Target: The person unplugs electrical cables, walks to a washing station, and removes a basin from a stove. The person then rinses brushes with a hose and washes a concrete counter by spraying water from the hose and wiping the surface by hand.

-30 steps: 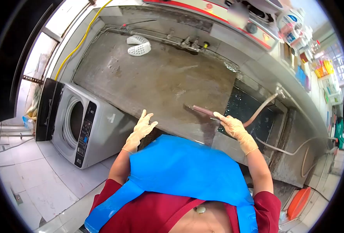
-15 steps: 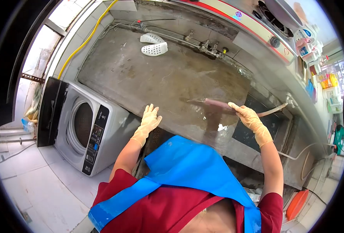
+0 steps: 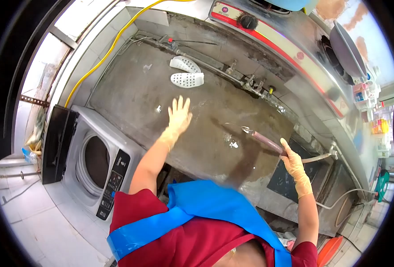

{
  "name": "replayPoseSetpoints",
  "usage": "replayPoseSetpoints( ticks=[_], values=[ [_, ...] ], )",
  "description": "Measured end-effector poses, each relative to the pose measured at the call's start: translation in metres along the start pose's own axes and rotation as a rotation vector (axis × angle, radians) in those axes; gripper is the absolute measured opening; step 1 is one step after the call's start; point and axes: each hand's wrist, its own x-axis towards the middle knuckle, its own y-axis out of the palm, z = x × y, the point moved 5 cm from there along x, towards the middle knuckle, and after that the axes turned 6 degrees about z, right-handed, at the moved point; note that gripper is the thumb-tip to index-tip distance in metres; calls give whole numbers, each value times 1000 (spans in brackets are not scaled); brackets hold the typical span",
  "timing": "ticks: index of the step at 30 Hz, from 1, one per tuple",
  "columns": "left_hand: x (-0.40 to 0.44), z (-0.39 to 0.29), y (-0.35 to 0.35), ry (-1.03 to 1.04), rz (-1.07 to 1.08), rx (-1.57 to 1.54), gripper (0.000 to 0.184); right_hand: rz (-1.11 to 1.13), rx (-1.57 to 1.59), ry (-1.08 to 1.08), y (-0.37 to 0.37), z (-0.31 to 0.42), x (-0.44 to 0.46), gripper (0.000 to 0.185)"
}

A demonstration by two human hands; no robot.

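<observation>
Left arm (image 3: 147, 169): stretched forward, slanting inward
Left hand (image 3: 178, 119): gloved, open, palm down, fingers (image 3: 180, 105) spread apart
Right arm (image 3: 308, 216): forearm pointing forward, leaning slightly inward
Right hand (image 3: 293, 163): gloved, fingers (image 3: 286, 146) curled in a grip

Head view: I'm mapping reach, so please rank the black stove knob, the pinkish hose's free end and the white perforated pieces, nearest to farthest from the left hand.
From the left hand:
1. White perforated pieces: just beyond, on the slab.
2. Pinkish hose's free end: rightward, ahead of the right hand.
3. Black stove knob: beyond the slab, rightward.
</observation>
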Motion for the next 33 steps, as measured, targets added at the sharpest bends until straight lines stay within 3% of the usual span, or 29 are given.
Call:
replayPoseSetpoints(
  ticks=[1, 3, 7, 9, 10, 15, 17, 19, 23, 25, 28, 30, 33],
  values=[
    [30, 2, -17, 27, -49, 35, 79, -35, 22, -57, 0, 4, 1, 79],
    [89, 3, -47, 67, -13, 161, 92, -5, -12, 26, 2, 2, 5, 78],
    [161, -11, -80, 94, 148, 422, 105, 26, -40, 14, 12, -4, 10, 80],
    [181, -11, -75, 116, 264, 647, 103, 40, -45, 57, 12, 1, 9, 77],
    [187, -11, -73, 173, 218, 705, 90, 36, -53, 68, 12, 1, 9, 77],
    [176, 3, -60, 204, 300, 710, 65, 37, 24, 83, 12, 4, 9, 72],
    [151, 11, -64, 202, 137, 533, 64, -105, 23, -63, 5, 7, 12, 65],
    [119, 31, -62, 199, 57, 455, 62, -107, 16, -42, -1, 10, 11, 55],
    [57, 103, -93, -196, 59, 405, 68, -117, 101, -39, -5, 3, 10, 48],
    [35, 174, -87, -351, 5, 516, 67, -111, 69, -74, -7, 5, 8, 45],
    [-3, 239, -93, -445, 17, 559, 66, -93, 102, -18, -6, -1, 4, 45],
    [-19, 246, -101, -538, 196, 558, 63, -123, 118, -15, -5, -10, 2, 46],
    [-30, 264, -89, -616, 176, 506, 70, -209, 120, -66, -11, -8, -3, 45]
  ],
)
